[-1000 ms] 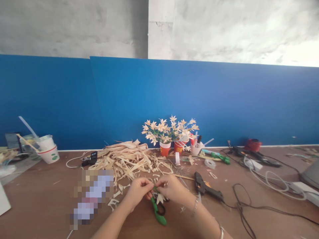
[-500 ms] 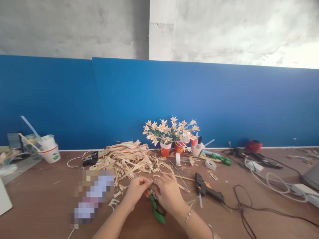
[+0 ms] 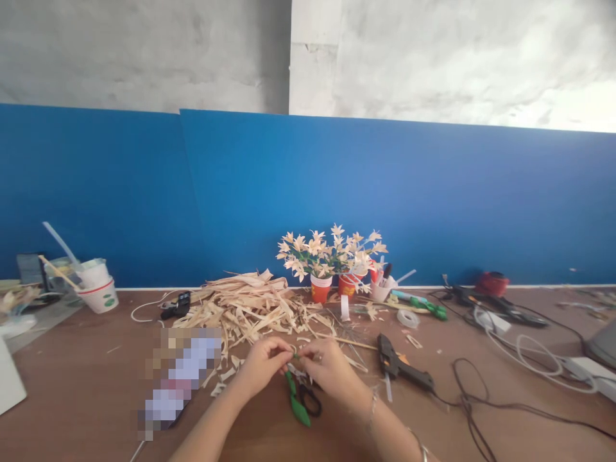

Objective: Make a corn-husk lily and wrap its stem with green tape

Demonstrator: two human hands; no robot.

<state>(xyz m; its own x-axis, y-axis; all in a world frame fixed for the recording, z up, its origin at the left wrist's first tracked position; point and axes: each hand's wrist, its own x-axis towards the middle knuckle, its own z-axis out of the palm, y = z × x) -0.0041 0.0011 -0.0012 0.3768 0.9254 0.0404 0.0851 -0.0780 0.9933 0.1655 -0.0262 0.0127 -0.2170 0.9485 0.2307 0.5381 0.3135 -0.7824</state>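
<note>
My left hand (image 3: 266, 366) and my right hand (image 3: 328, 367) meet in front of me over the table, each with thumb and fingers pinched. Between their fingertips shows a small green strip (image 3: 295, 356), thin and tape-like. Below my left fingertips a longer green piece (image 3: 299, 410) hangs or lies, narrow at the top and leaf-shaped at its lower end. I cannot tell whether it joins the strip. Beside it is the black handle loop of what look like scissors (image 3: 312, 403), their other end mostly hidden under my right hand.
A heap of dried husk strips (image 3: 245, 298) lies beyond my hands. Behind are red cups (image 3: 320, 292) of pale flowers (image 3: 317, 247). A glue gun (image 3: 402, 366) and its cables are on the right, a tape roll (image 3: 407, 318) farther back. A blurred-out object (image 3: 180, 385) is left.
My right hand has drawn a little to the right, so the green strip between the fingertips and the black handle loop show more. The hanging green piece has swung slightly left and straightened.
</note>
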